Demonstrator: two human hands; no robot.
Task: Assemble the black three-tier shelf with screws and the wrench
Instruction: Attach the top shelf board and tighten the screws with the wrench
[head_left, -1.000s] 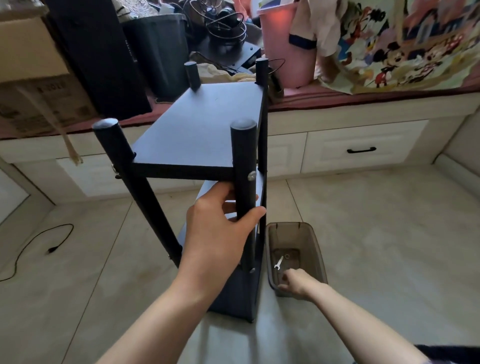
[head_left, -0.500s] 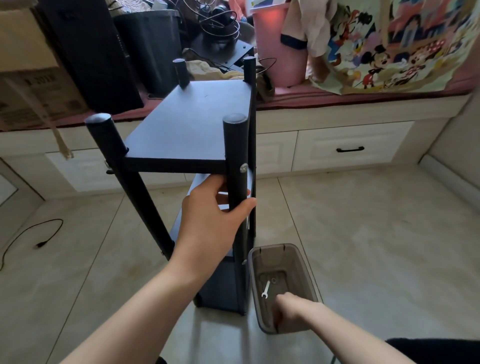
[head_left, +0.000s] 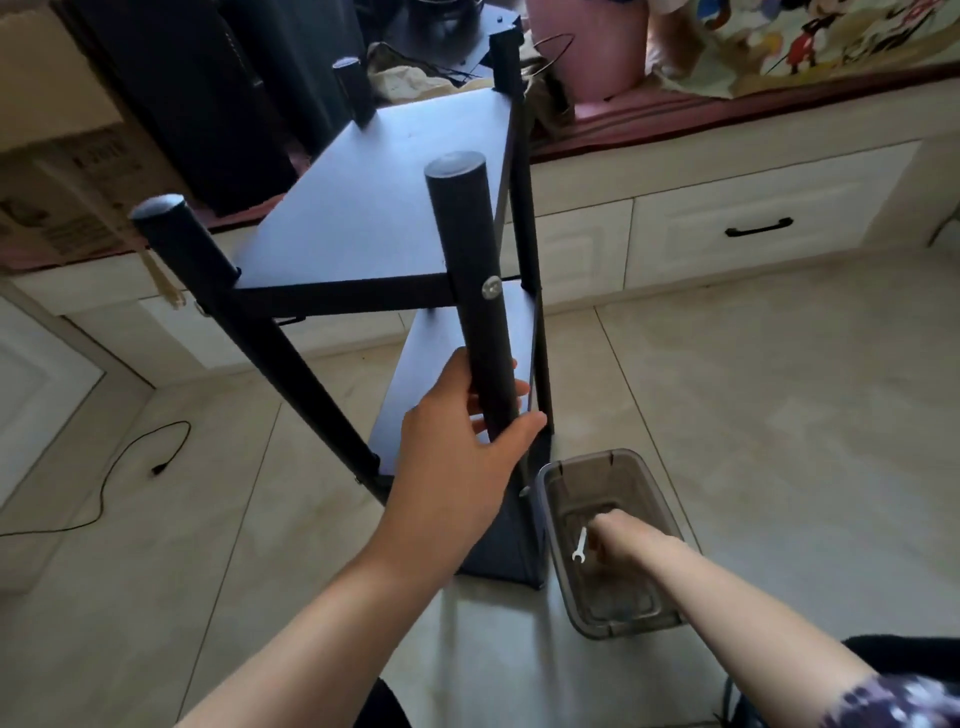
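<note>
- Black three-tier shelf (head_left: 374, 218) stands on the tiled floor.
- Left hand (head_left: 462, 441) grips its near post.
- Right hand (head_left: 618, 538) reaches into a clear plastic bin (head_left: 587, 462) beside a small silver wrench (head_left: 579, 544); its grip cannot be told.

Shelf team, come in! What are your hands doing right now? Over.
Left hand grips the shelf post. Right hand down in the plastic bin, beside the wrench; grip unclear. Nothing blocking.

The right hand (head_left: 615, 540) has reached deeper into the bin (head_left: 631, 621), beside the wrench (head_left: 580, 545).
</note>
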